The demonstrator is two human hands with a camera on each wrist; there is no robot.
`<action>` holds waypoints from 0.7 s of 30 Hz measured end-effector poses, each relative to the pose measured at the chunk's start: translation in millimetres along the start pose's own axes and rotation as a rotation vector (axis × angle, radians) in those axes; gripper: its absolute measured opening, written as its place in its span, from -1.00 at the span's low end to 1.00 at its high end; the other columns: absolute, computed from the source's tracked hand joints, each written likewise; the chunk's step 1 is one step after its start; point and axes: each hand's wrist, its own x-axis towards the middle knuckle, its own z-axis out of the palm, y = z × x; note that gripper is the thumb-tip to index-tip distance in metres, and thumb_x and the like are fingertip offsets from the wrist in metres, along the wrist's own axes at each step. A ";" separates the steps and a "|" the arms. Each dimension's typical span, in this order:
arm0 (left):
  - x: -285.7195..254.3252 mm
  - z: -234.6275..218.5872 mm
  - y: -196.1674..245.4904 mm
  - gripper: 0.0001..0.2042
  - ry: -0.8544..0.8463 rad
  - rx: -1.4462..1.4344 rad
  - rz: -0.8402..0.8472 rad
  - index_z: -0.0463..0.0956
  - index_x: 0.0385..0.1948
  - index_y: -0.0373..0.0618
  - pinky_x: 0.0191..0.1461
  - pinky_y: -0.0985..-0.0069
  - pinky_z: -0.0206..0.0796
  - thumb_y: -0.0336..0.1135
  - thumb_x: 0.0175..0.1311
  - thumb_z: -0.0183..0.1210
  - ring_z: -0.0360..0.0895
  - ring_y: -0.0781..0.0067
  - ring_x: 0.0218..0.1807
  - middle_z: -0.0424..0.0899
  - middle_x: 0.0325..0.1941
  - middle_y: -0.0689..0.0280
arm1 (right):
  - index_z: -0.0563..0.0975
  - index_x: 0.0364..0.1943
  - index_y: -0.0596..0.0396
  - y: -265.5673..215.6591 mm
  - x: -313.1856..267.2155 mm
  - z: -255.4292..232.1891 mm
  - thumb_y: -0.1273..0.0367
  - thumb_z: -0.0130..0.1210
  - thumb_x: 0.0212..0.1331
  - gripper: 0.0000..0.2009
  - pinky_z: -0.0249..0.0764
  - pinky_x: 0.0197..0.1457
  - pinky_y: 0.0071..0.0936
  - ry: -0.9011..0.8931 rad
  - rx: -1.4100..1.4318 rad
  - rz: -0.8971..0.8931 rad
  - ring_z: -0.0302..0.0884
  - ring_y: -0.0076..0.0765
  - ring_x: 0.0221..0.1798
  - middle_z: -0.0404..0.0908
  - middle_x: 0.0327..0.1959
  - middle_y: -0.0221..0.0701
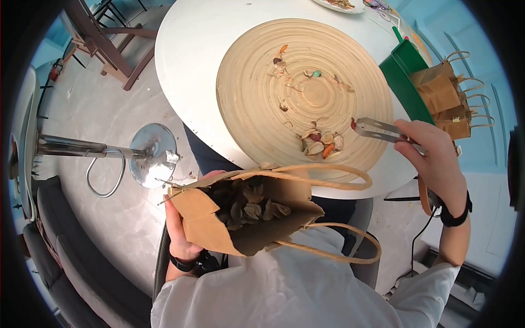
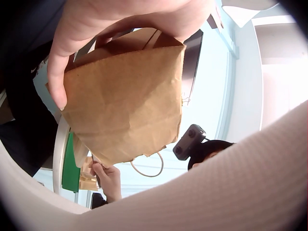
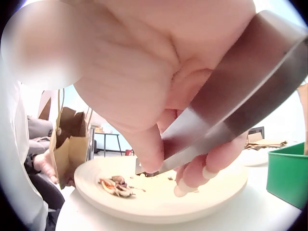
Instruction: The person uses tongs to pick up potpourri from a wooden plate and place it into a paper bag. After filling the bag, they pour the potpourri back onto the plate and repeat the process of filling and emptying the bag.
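Observation:
My left hand (image 1: 183, 240) holds an upright brown paper bag (image 1: 205, 218) by its side, close to my body. Its open mouth faces up and shows dried, petal-like pieces (image 1: 252, 210) inside. In the left wrist view the fingers and thumb curl round the bag (image 2: 125, 101). Over the right side of a round, ridged wooden plate (image 1: 257, 98), my right hand (image 1: 435, 150) grips metal tongs (image 1: 380, 129). At the tong tips is a small dark red piece (image 1: 353, 124). A loose heap of dried pieces (image 1: 315, 147) lies on the plate's near part, with more scattered farther back.
The plate stands on a round white table (image 1: 186, 71). At the right are a green bin (image 1: 402, 76) and several brown paper bags (image 1: 437, 90). A white plate (image 1: 355, 6) sits at the far edge. A chrome-based stool (image 1: 153, 156) stands on the left.

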 end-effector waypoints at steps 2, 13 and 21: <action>-1.0 0.7 0.0 0.02 0.013 0.043 0.003 0.11 0.36 -0.40 0.43 0.24 0.18 0.55 0.25 -0.34 0.34 0.15 0.37 0.33 0.38 -0.01 | 0.58 -0.04 0.19 -12.4 -1.2 -12.7 0.49 0.27 0.09 -0.69 0.49 -0.27 -0.37 -0.084 0.108 0.009 0.57 -0.20 -0.33 0.60 -0.39 -0.28; -1.6 1.4 -1.2 0.01 0.053 0.074 -0.016 0.12 0.36 -0.41 0.43 0.23 0.18 0.53 0.26 -0.32 0.34 0.11 0.37 0.33 0.38 -0.02 | 0.53 0.06 0.16 -23.5 17.3 -3.9 0.42 0.31 0.03 -0.56 0.47 -0.24 -0.33 -0.050 0.102 -0.187 0.55 -0.18 -0.31 0.61 -0.29 -0.28; -1.9 -4.2 -2.7 0.00 0.044 -0.010 0.001 0.14 0.35 -0.40 0.42 0.24 0.19 0.52 0.26 -0.31 0.35 0.14 0.36 0.35 0.37 -0.02 | 0.58 -0.07 0.16 -23.2 39.9 23.3 0.43 0.29 0.05 -0.68 0.47 -0.16 -0.29 -0.068 -0.094 -0.274 0.56 -0.08 -0.24 0.62 -0.28 -0.26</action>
